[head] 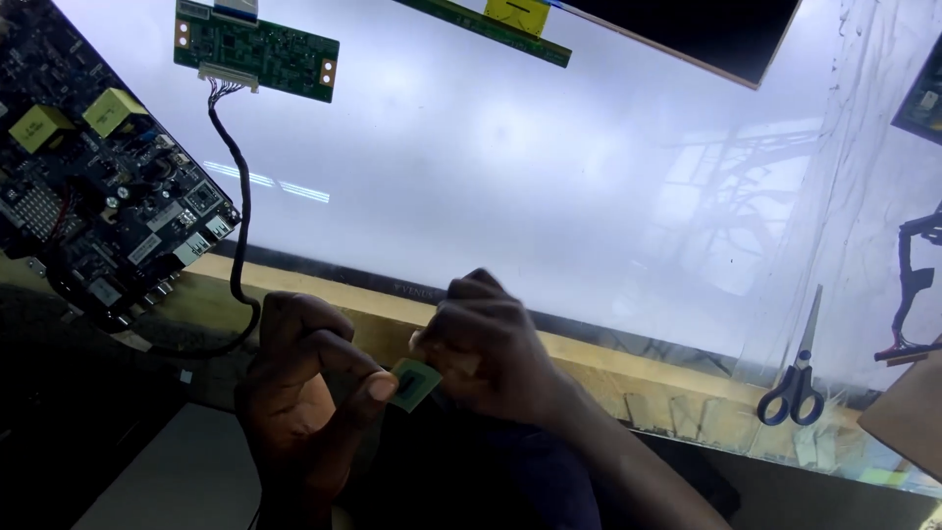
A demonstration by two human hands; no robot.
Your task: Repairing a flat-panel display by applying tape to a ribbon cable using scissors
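Small green chip (pixel 415 383) pinched between left hand (pixel 299 393) and right hand (pixel 491 348), both closed on it, just below wooden bench edge (pixel 608 358). Beyond: lit white panel (pixel 510 177), green circuit board (pixel 257 51), black cable (pixel 240 216), blue-handled scissors (pixel 797 378).

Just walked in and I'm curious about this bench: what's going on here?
A person holds a small pale green square chip between both hands, the left hand pinching one edge and the right hand gripping the other, above the wooden bench edge. Behind lies a large lit white panel. A dark circuit board sits at left, cabled to a green circuit board. Blue-handled scissors rest at right.
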